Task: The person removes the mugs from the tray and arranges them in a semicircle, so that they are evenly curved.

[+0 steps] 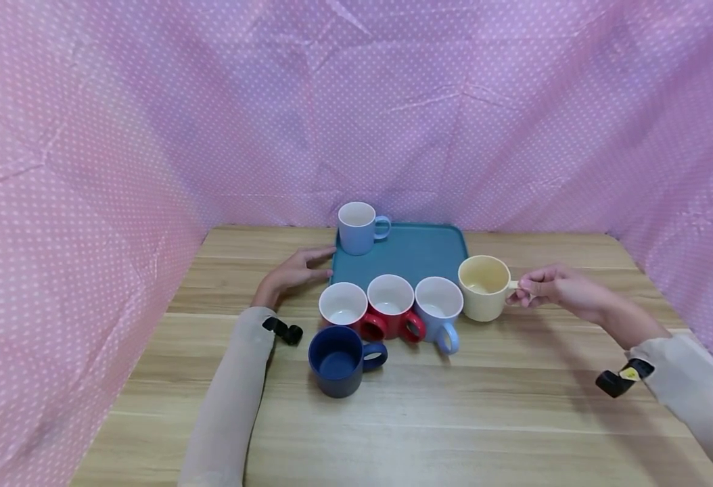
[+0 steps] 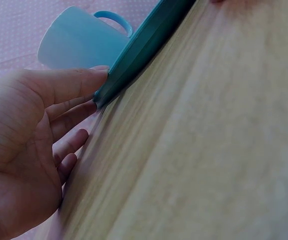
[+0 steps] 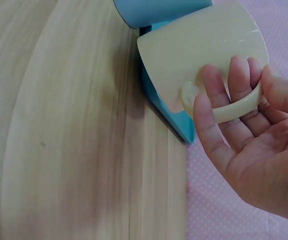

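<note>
My right hand [image 1: 554, 291] grips the handle of a pale yellow mug [image 1: 483, 297], fingers curled through the loop. In the right wrist view, the yellow mug [image 3: 204, 45] overlaps the tray's edge; I cannot tell whether its base touches anything. My left hand [image 1: 298, 269] touches the left side of a teal tray [image 1: 417, 253], fingers mostly straight, near the tray's corner in the left wrist view. A light blue mug [image 1: 355, 237] stands at the tray's back left. Two red mugs [image 1: 339, 308] [image 1: 389, 297] and another light blue mug [image 1: 438, 308] line the tray's front, hiding its edge.
A navy mug [image 1: 337, 365] stands on the wooden table [image 1: 466, 426], in front of the left red mug, its handle to the right. Pink dotted cloth [image 1: 417, 135] hangs behind the table and at both sides.
</note>
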The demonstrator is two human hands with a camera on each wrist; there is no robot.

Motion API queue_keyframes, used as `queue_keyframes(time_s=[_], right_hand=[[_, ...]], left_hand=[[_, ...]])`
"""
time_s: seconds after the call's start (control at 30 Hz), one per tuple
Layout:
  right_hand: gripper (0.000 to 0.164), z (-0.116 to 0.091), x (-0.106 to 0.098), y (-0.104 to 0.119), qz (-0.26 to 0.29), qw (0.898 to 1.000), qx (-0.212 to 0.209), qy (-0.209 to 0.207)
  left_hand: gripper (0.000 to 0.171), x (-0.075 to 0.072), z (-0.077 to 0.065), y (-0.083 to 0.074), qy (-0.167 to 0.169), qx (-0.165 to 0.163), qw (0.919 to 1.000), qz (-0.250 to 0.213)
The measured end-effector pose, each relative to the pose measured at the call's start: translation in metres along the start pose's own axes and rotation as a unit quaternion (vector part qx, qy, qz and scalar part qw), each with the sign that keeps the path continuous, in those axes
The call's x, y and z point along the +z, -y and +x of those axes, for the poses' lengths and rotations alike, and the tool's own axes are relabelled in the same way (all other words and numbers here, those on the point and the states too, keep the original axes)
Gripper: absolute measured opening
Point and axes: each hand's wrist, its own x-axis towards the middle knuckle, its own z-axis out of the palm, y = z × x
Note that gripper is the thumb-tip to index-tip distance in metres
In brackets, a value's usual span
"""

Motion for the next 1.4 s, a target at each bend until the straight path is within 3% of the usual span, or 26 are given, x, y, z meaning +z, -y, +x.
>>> queue_keyframes(time_s=[0.27, 0.63, 0.83, 1.03, 1.17, 1.4], right_hand=[[0.029, -0.008, 0.001, -0.006, 0.030, 0.999, -0.025, 0.038], [0.027, -0.011, 0.000, -0.009, 0.022, 0.997, -0.032, 0.066], [0.029, -0.016, 0.001, -0.014, 0.026, 0.995, -0.032, 0.093], [0.031, -0.019, 0.003, -0.023, 0.070, 0.991, -0.016, 0.110], [0.030, -0.019, 0.002, -0.026, 0.089, 0.986, -0.016, 0.143], [0.024, -0.015, 0.011, -0.021, -0.013, 0.983, -0.009, 0.181]], left_hand=[[0.063, 0.002, 0.000, 0.004, -0.001, 0.000, 1.0000, -0.001], [0.064, 0.003, -0.002, 0.005, 0.002, -0.016, 0.9999, 0.001], [0.064, 0.005, -0.001, 0.005, 0.005, -0.009, 0.9999, 0.001], [0.064, 0.005, 0.001, 0.004, 0.005, -0.012, 0.9999, 0.003], [0.064, 0.003, 0.002, 0.004, 0.003, -0.009, 0.9999, 0.009], [0.063, -0.001, 0.002, 0.004, -0.004, -0.003, 0.9999, 0.012]])
